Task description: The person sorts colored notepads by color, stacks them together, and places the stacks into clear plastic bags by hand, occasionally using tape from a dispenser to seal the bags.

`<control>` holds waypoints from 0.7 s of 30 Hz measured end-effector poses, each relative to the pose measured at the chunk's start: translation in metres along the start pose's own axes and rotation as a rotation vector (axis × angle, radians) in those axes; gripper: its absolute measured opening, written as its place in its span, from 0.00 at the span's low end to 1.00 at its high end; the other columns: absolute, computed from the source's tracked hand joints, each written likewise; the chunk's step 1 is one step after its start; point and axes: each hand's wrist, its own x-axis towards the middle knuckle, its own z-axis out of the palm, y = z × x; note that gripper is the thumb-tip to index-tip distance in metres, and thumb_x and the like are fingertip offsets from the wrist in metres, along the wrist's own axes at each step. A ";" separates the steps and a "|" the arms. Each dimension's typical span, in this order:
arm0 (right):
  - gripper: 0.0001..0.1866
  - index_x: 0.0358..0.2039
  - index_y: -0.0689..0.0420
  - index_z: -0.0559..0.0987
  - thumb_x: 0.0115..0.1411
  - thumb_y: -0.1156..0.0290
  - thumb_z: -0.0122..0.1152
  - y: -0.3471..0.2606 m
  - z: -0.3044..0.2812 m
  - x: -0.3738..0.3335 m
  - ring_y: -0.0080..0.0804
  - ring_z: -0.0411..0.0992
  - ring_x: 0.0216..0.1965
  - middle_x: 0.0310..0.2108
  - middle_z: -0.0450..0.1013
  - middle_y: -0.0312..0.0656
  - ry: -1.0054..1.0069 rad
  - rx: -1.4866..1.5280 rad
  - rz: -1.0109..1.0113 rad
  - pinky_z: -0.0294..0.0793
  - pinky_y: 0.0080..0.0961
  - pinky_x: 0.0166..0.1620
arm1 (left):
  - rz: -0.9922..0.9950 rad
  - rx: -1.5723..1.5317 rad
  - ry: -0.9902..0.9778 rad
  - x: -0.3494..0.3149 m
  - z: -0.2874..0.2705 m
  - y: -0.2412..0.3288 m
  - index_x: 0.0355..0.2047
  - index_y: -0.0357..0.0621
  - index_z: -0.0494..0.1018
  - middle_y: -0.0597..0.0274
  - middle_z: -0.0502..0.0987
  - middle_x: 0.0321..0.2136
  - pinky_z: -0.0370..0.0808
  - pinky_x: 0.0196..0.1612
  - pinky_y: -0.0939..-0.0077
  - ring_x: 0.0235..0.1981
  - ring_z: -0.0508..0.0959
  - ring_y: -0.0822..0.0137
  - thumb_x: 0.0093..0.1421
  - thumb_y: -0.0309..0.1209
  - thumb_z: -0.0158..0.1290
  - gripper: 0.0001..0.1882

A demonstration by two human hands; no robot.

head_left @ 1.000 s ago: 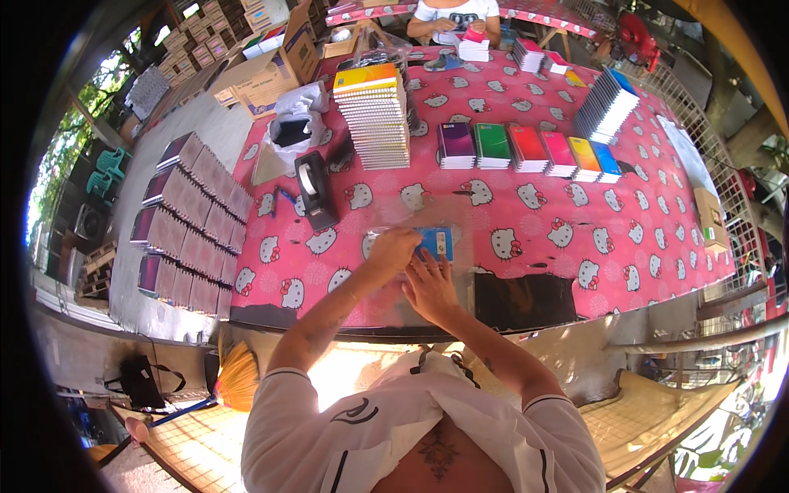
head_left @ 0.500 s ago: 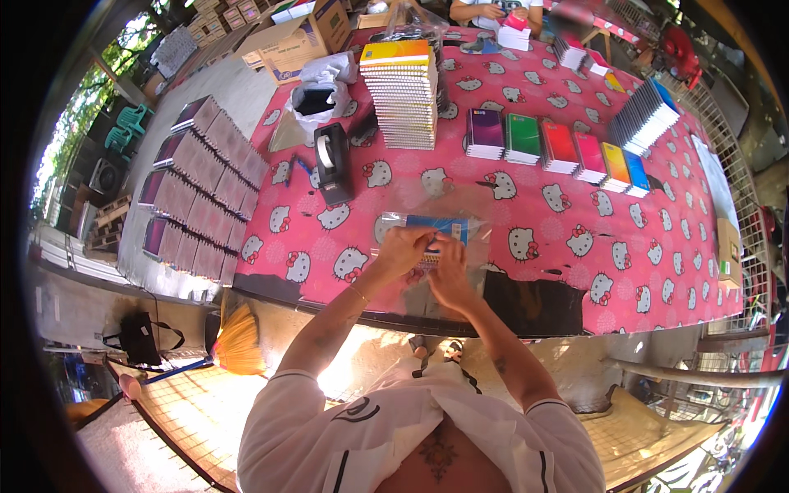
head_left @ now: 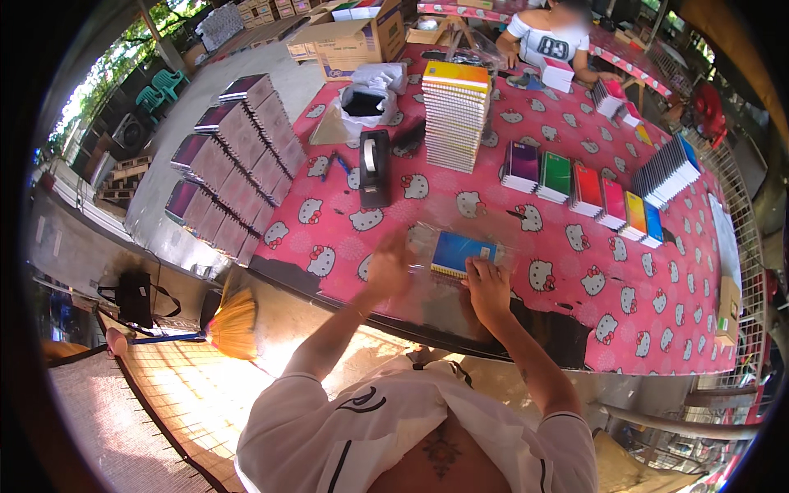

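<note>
A blue spiral notebook (head_left: 454,252) lies on the table in front of me, with a clear plastic wrapper (head_left: 424,238) around or under it; I cannot tell which. My right hand (head_left: 489,287) rests on the notebook's lower right part, fingers stretched out over the cover. To the left of the notebook is my left hand (head_left: 390,267), smeared by motion, so its fingers cannot be made out. A black tape dispenser (head_left: 374,168) stands beyond my left hand.
Tall notebook stack (head_left: 456,115) behind the dispenser; colored notebook piles (head_left: 586,191) at right; grey-sided stacks (head_left: 234,156) at left. A plastic bag (head_left: 366,103) and cardboard box (head_left: 362,45) lie farther back. Another person (head_left: 546,41) sits across the pink table (head_left: 526,320).
My hands have moved apart: the left has gone to the left, the right now lies on the notebook. More of the blue cover shows. The view has shifted, and the other person appears more fully.
</note>
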 end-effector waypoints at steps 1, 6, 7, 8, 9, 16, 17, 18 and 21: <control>0.27 0.52 0.57 0.77 0.53 0.60 0.65 0.001 0.000 -0.003 0.32 0.70 0.54 0.48 0.72 0.37 -0.010 0.008 0.007 0.64 0.36 0.55 | -0.139 -0.075 0.109 0.016 -0.004 -0.027 0.54 0.42 0.73 0.40 0.75 0.52 0.76 0.49 0.57 0.49 0.78 0.48 0.62 0.33 0.54 0.21; 0.26 0.52 0.56 0.77 0.53 0.61 0.67 0.000 0.001 -0.002 0.32 0.70 0.53 0.48 0.72 0.37 0.015 0.030 -0.015 0.65 0.37 0.53 | -0.896 -0.484 -0.009 0.123 -0.048 -0.105 0.43 0.44 0.81 0.52 0.80 0.38 0.76 0.33 0.67 0.32 0.81 0.65 0.60 0.32 0.59 0.12; 0.26 0.52 0.55 0.77 0.52 0.61 0.67 0.000 -0.001 -0.003 0.32 0.70 0.53 0.48 0.72 0.37 0.012 0.037 -0.015 0.65 0.37 0.53 | -1.123 -0.641 -0.171 0.130 -0.048 -0.113 0.40 0.44 0.82 0.54 0.81 0.34 0.76 0.32 0.69 0.30 0.81 0.68 0.59 0.32 0.59 0.10; 0.26 0.52 0.55 0.77 0.52 0.61 0.68 -0.001 0.000 -0.004 0.33 0.70 0.53 0.47 0.72 0.37 0.015 0.031 -0.010 0.65 0.38 0.53 | -0.983 -0.667 -0.059 0.126 -0.043 -0.114 0.38 0.45 0.83 0.56 0.81 0.31 0.76 0.31 0.69 0.30 0.80 0.70 0.59 0.34 0.59 0.10; 0.26 0.51 0.55 0.77 0.52 0.61 0.68 -0.001 0.001 -0.003 0.33 0.70 0.53 0.47 0.72 0.37 0.024 0.030 -0.013 0.65 0.38 0.52 | -0.841 -0.683 0.061 0.118 -0.031 -0.120 0.36 0.46 0.83 0.58 0.81 0.28 0.75 0.30 0.69 0.29 0.80 0.72 0.59 0.35 0.59 0.10; 0.24 0.49 0.54 0.78 0.53 0.60 0.68 0.004 -0.003 -0.002 0.34 0.71 0.52 0.44 0.72 0.36 0.064 0.087 -0.032 0.66 0.39 0.52 | -0.737 -0.377 0.421 0.071 0.002 -0.101 0.29 0.46 0.83 0.50 0.83 0.26 0.78 0.32 0.56 0.29 0.84 0.55 0.55 0.37 0.58 0.09; 0.23 0.49 0.54 0.78 0.53 0.60 0.68 0.003 -0.003 -0.001 0.34 0.71 0.51 0.44 0.72 0.36 0.069 0.101 -0.056 0.66 0.39 0.52 | -0.835 0.137 0.206 0.067 -0.010 -0.111 0.30 0.46 0.82 0.48 0.83 0.30 0.79 0.36 0.56 0.33 0.83 0.45 0.55 0.35 0.57 0.09; 0.22 0.48 0.54 0.79 0.54 0.60 0.68 0.010 -0.004 -0.004 0.34 0.71 0.51 0.43 0.72 0.36 0.066 0.086 -0.046 0.66 0.39 0.51 | -0.803 0.136 0.117 0.073 -0.015 -0.096 0.31 0.46 0.83 0.48 0.83 0.30 0.79 0.36 0.56 0.33 0.83 0.46 0.55 0.35 0.57 0.09; 0.20 0.46 0.54 0.79 0.54 0.60 0.67 0.016 -0.004 0.000 0.33 0.72 0.49 0.42 0.71 0.36 0.083 0.130 -0.046 0.66 0.39 0.50 | -0.553 -0.130 0.007 0.071 -0.038 -0.046 0.33 0.46 0.83 0.49 0.83 0.30 0.80 0.35 0.58 0.33 0.83 0.48 0.56 0.38 0.57 0.11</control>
